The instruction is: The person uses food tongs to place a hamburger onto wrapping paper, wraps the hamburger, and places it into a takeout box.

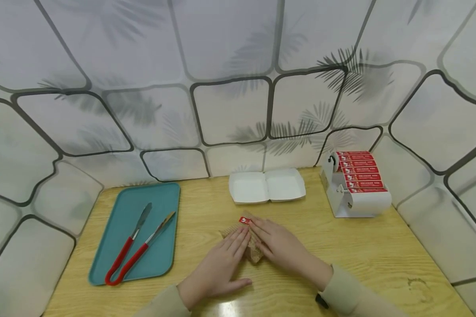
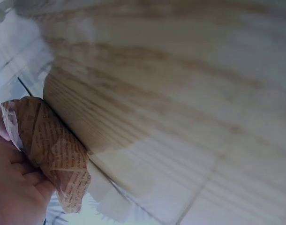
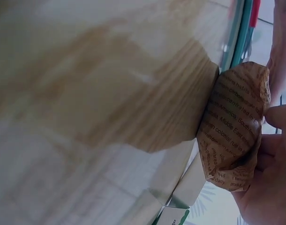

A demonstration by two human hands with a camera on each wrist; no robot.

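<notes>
A small parcel wrapped in brown printed paper lies on the wooden table in front of me, with a red and white sticker near its far end. My left hand lies over its left side, fingers extended and thumb spread out toward the table. From the other side, my right hand rests its straightened fingers on the parcel, close to the sticker. Both wrist views show the crumpled, text-covered paper beside the hands. What is inside the wrapping is hidden.
To the left, red-handled metal tongs lie on a teal tray. An open white paper box sits beyond the parcel. A white dispenser with a strip of red labels stands at the back right, near the patterned wall covering.
</notes>
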